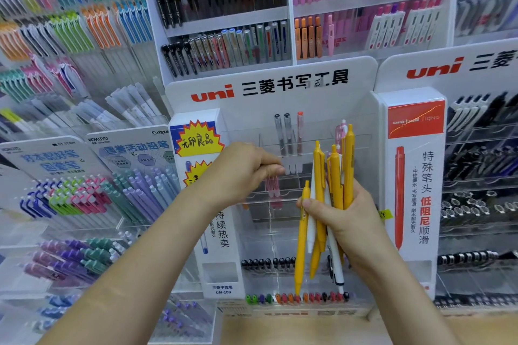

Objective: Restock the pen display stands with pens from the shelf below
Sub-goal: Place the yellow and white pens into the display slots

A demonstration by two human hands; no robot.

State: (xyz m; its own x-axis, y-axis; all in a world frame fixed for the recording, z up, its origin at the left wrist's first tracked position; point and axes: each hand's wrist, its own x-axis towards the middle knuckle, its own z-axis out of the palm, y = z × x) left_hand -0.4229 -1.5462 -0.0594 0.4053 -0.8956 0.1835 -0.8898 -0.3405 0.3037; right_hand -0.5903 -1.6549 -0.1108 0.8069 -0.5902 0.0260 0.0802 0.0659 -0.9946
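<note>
The person stands close to a white-backed display stand [280, 84] with clear plastic tiers. Most of its middle slots look bare, which is probably why it is being filled.

The right hand [347, 221] is closed around a bunch of yellow and white pens [318, 173]. It holds them upright in front of the right half of the stand, clips up and tips hanging below the fist. Held this way the bunch serves as a ready supply, near the slots and easy to pick from.

The left hand [246, 168] is raised to the middle tier with its fingers curled. It appears to pinch the tops of two pink pens [272, 187], whose bodies hang down behind the clear front of a slot. Holding them by the top would let them drop straight in, tips first. How firm the grip is cannot be told, since the fingers hide the pen tops.

Just right of the left hand's fingertips, three capped pens [288, 134] stand upright in the tier behind. Lower down, a row of black caps [266, 262] and a row of coloured caps [294, 297] line the near tiers. A strip of wooden bench [280, 330] shows below the stand; the shelf the stock comes from is out of view.

By the look of it, the pink pens go in first, and then the yellow and white ones need sorting into slots.
</note>
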